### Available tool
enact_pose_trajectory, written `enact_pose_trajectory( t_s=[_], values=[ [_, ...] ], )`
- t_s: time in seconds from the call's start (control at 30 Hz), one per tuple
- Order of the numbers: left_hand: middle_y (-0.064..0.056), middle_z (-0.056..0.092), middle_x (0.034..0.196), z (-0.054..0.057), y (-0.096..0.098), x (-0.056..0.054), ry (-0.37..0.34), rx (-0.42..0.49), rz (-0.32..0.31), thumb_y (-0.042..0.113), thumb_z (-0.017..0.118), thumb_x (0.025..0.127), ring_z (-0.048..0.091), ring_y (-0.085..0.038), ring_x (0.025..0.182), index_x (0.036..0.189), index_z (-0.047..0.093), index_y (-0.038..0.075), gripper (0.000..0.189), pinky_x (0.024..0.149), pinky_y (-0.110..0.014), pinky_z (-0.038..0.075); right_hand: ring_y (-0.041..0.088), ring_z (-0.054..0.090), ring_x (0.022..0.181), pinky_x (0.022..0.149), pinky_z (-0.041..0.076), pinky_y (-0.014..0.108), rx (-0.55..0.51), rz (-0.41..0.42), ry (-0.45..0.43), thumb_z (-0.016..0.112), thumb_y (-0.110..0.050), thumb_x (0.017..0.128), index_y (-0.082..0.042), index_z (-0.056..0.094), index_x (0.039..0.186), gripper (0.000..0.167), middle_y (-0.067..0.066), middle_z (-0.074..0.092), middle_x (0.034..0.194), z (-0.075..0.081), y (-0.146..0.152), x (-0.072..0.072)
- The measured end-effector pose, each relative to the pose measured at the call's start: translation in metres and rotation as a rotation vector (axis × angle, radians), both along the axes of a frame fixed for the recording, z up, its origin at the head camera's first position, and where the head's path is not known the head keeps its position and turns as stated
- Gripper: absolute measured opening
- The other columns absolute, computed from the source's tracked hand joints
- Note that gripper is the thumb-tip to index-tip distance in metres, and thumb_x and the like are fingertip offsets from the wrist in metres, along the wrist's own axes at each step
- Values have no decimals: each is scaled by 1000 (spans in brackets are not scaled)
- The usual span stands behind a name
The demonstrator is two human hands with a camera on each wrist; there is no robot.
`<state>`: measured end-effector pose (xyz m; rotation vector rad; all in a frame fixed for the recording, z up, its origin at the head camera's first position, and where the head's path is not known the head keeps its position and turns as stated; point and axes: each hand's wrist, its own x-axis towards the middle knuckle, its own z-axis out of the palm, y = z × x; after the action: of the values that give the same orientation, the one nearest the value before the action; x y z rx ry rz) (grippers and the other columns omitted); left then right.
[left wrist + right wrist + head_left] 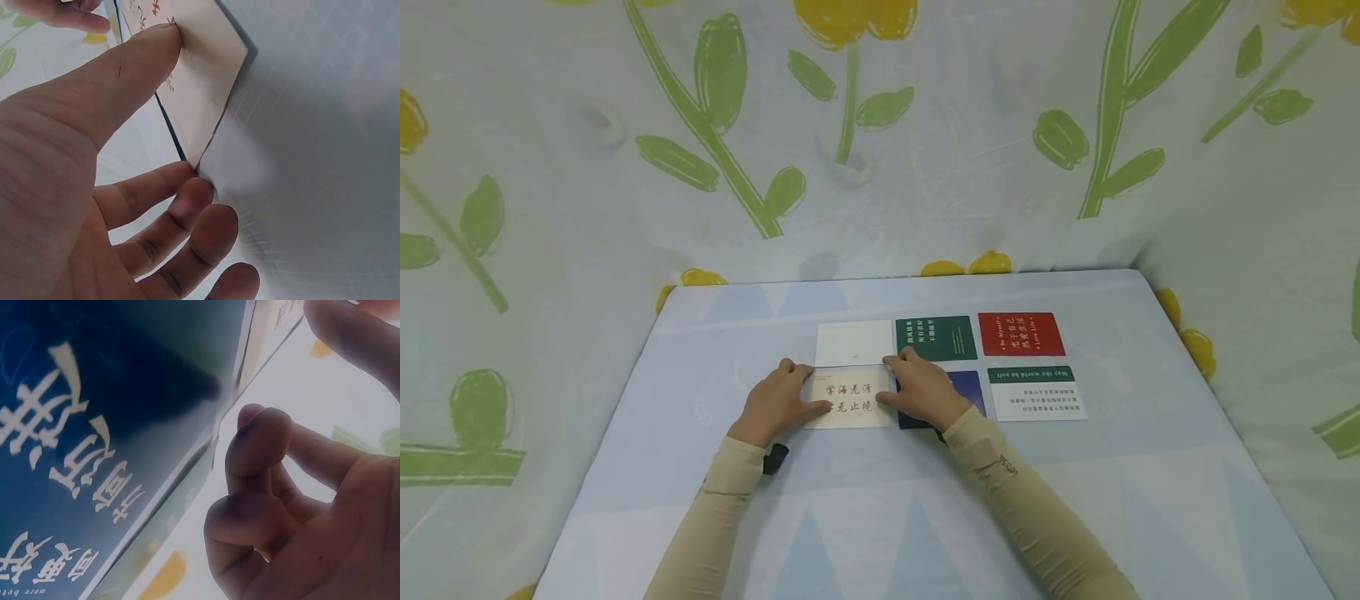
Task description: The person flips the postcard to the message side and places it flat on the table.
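A cream card (pixel 850 400) with brown handwritten characters lies on the table between both hands. My left hand (pixel 775 406) touches its left side, thumb resting on the face and index fingertip at the upper corner. In the left wrist view the left thumb (pixel 137 62) presses on the cream card (pixel 209 69). At the card's right side, my right hand (pixel 928 392) has its thumb on the edge and its fingers near the upper corner. That hand partly covers a blue card (pixel 967 387), whose white characters show in the right wrist view.
Above the cream card lies a blank white card (pixel 853 340), beside a green card (pixel 957 337) and a red card (pixel 1021 335). A white card with a green band (pixel 1037 400) is at the lower right. Flower-patterned cloth (pixel 925 200) rises behind the table.
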<state>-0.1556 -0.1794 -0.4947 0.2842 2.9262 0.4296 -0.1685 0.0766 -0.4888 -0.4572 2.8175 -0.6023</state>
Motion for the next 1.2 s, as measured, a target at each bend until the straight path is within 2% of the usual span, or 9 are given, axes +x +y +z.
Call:
enact_pose_trajectory(
  t_s=[0.5,0.9,1.2],
  values=[
    [-18,56,123,-2,0,4,-22,25,35,50,82,82,60,-29,93,137,56,2,78,83,-48,53,17,55,81,68,48,31,28,11,1,82,-37,86,-10,66,134,57,4,58,103,-1,-2,-1],
    [-15,58,115,-2,1,8,26,24,41,47,85,80,58,-25,85,131,57,-1,75,79,-45,53,17,55,83,71,49,33,-4,-9,-25,81,-35,87,-10,64,136,57,4,59,102,2,-3,-2],
    [-17,61,122,-2,2,14,52,80,75,45,87,79,60,-27,91,134,51,-2,81,84,-44,53,20,58,89,77,53,37,-64,-46,-62,80,-37,87,-13,59,141,63,7,58,114,1,0,-3]
  ],
)
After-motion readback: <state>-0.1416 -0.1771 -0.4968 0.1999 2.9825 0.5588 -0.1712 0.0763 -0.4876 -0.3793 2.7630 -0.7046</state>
